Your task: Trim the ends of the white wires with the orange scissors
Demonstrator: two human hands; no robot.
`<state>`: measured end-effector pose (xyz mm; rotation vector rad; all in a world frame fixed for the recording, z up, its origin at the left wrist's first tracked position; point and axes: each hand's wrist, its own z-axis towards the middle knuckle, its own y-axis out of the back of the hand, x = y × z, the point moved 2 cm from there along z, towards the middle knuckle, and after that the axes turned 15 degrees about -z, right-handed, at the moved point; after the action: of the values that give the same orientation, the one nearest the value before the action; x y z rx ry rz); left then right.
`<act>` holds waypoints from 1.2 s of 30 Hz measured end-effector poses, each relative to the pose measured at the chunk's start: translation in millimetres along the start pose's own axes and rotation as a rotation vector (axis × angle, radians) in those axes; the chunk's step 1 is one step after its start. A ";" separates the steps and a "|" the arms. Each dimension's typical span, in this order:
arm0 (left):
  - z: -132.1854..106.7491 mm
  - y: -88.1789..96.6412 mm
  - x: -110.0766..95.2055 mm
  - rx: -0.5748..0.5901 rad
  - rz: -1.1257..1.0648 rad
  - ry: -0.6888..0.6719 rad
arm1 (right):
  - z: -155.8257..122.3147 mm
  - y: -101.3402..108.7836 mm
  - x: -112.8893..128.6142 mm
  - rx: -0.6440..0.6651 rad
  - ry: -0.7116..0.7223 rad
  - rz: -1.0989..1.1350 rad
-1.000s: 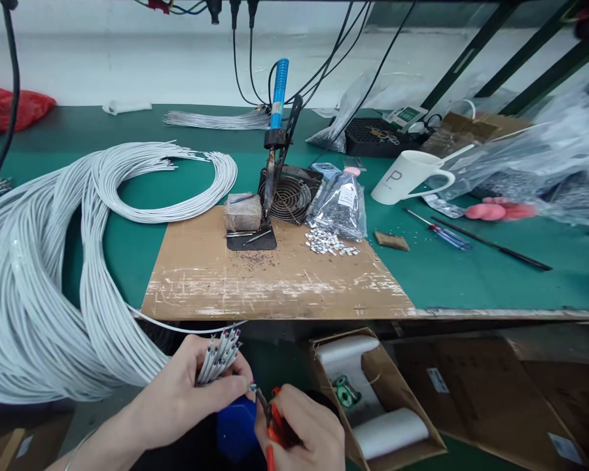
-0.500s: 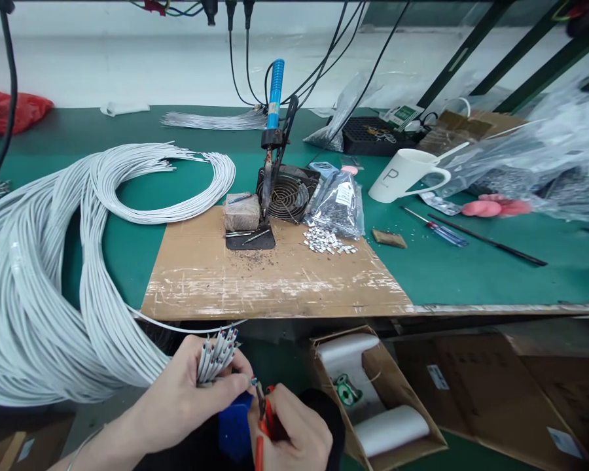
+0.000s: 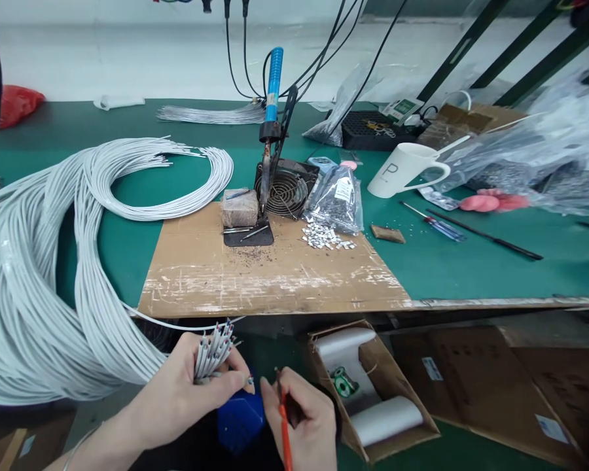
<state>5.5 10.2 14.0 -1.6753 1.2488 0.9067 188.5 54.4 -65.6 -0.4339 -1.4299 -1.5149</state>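
My left hand (image 3: 196, 389) is closed around a bundle of white cables (image 3: 214, 353) whose ends point up, showing small dark and red tips. Between its thumb and forefinger one cable end (image 3: 250, 380) sticks out to the right. My right hand (image 3: 304, 418) grips red-handled cutting pliers (image 3: 285, 422), held upright with their jaws a little to the right of that cable end and apart from it. Below and between the hands is a blue container (image 3: 240, 422), partly covered by my left hand.
Large coils of white cable (image 3: 24, 281) fill the left. On the cardboard sheet (image 3: 275, 284) stand a soldering iron (image 3: 273, 85) in its holder, a fan (image 3: 287, 193) and small white pieces (image 3: 326, 235). A white mug (image 3: 402, 171) stands right. Below lies an open box (image 3: 373, 392).
The pliers have moved right, off the cable end, and turned more upright in my right hand. My left hand keeps its hold on the cables. The view has shifted slightly.
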 end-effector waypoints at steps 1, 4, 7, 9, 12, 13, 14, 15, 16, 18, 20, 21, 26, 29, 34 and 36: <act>0.1 0.4 0.3 0.005 -0.002 0.003 | -0.4 -1.0 5.4 0.034 0.052 -0.014; -0.6 1.9 -0.2 -0.013 -0.030 0.006 | 0.8 -0.3 14.7 0.102 0.133 -0.035; -1.5 1.4 -2.4 0.010 -0.043 -0.001 | 3.7 2.8 16.2 0.124 0.164 -0.046; -2.0 1.0 -3.4 0.022 -0.058 -0.002 | 5.8 4.2 17.0 0.124 0.185 -0.051; -2.5 1.4 -3.1 0.015 -0.072 0.003 | 8.8 4.7 20.6 0.105 0.214 -0.050; -2.5 1.6 -3.0 0.017 -0.071 0.007 | 9.6 4.7 22.1 0.097 0.218 -0.045; -2.5 1.9 -3.0 0.023 -0.068 0.010 | 10.3 4.7 23.5 0.092 0.222 -0.041; -2.3 2.2 -3.4 0.031 -0.068 0.014 | 10.9 4.8 24.7 0.090 0.226 -0.038; -2.1 2.5 -4.2 0.046 -0.064 0.022 | 11.4 5.1 25.6 0.096 0.232 -0.037; -1.7 2.8 -6.2 0.091 -0.043 0.044 | 12.6 6.6 26.2 0.113 0.243 -0.046; -1.7 3.1 -8.2 0.132 -0.020 0.062 | 13.9 9.4 26.0 0.115 0.253 -0.058; -1.8 3.1 -8.6 0.147 -0.012 0.068 | 14.3 10.7 26.1 0.111 0.261 -0.064; -1.0 1.5 -2.6 0.061 0.003 0.025 | 5.2 2.3 29.2 -0.018 0.292 -0.098; 1.3 -1.0 2.1 -0.005 0.025 -0.010 | -3.6 -12.8 21.2 -0.105 0.124 0.009; -2.9 0.0 -1.5 0.008 0.037 -0.038 | 9.3 4.3 -32.7 -0.361 -0.311 0.329; -4.0 1.5 -3.3 -0.005 0.023 -0.005 | 15.9 21.5 -53.8 -0.453 -0.391 0.379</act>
<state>3.5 7.6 18.2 -1.6650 1.2661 0.9278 225.5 93.5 -92.4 -1.2615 -1.1860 -1.4794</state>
